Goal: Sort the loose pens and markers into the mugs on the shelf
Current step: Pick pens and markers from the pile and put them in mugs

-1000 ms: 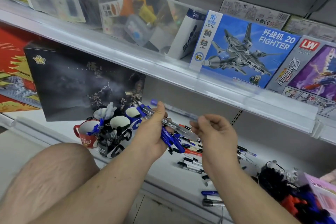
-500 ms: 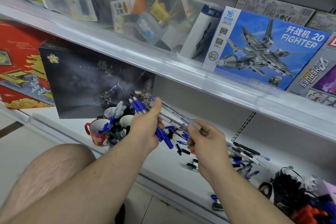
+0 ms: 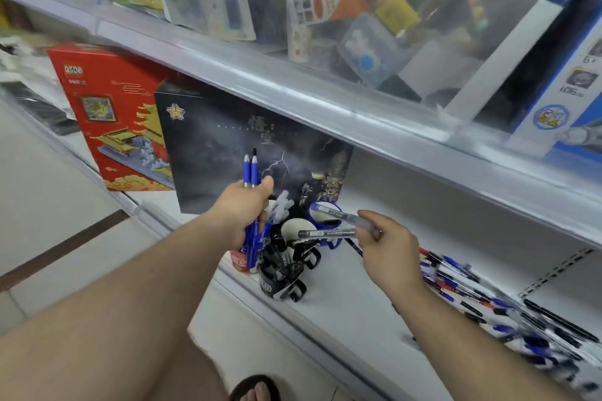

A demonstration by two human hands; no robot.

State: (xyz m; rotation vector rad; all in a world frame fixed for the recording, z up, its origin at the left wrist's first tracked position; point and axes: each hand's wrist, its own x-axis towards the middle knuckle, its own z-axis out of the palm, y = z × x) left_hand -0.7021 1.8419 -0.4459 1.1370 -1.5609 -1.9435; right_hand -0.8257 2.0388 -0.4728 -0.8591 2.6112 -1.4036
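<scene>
clenched in the left hand [image 3: 242, 210]: a bundle of blue-barrelled pens [image 3: 251, 205], upright in the fist over the cluster of mugs, probably kept bunched so one colour drops in together. pinched at the fingertips of the right hand [image 3: 387, 249]: two clear-barrelled pens [image 3: 338, 225], lying nearly level and aimed at the mugs, seemingly split off as a different kind. just beneath: a black-and-white mug [image 3: 281, 273] already crowded with dark pens, a cream-lined mug [image 3: 294, 229] behind it, a blue-rimmed mug [image 3: 325, 221] further back, a red mug [image 3: 239, 260] mostly hidden by the fist. well apart on the right of the white shelf [image 3: 342, 303]: a blurred scatter of loose pens [image 3: 488, 303], still unsorted
</scene>
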